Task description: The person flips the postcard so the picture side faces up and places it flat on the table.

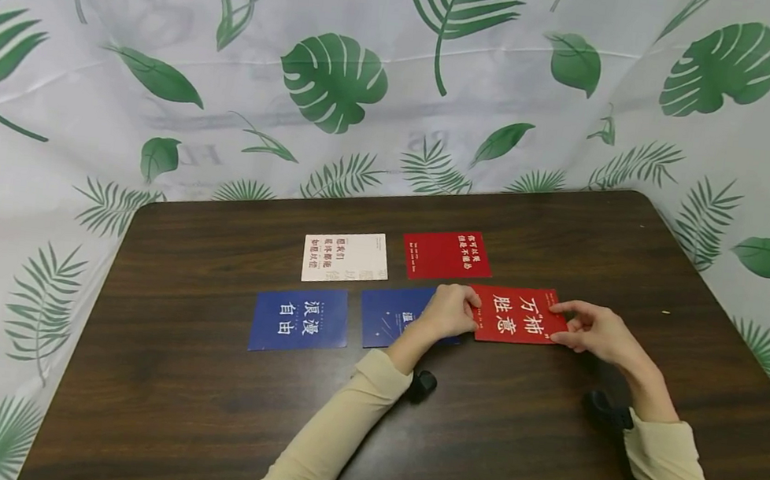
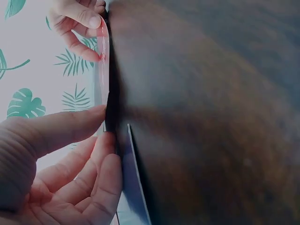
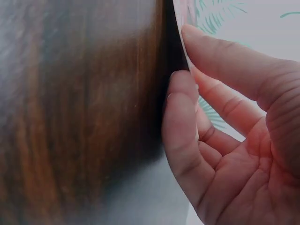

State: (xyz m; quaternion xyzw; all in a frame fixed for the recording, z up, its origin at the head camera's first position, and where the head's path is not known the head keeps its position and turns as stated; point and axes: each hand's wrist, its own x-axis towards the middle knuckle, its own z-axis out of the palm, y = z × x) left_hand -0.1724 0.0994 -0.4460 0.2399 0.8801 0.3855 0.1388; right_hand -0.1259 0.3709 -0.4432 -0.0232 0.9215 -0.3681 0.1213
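Note:
A red card (image 1: 519,316) with large white characters lies between my two hands, close over the dark wood table. My left hand (image 1: 450,311) pinches its left edge between thumb and fingers. At the right edge, my right hand (image 1: 602,338) pinches it too, with the thumb on the near side. The left wrist view shows the card nearly edge-on, a thin red strip. Beneath my left hand is a blue card (image 1: 379,320), its right part hidden by the hand. Just behind the held card rests another red card (image 1: 433,257) with smaller white writing.
A white card (image 1: 362,253) with dark red characters lies behind the covered blue card. Farther left is a second blue card (image 1: 269,322) with white characters. A white curtain (image 1: 227,127) with green leaves hangs behind the table (image 1: 180,407).

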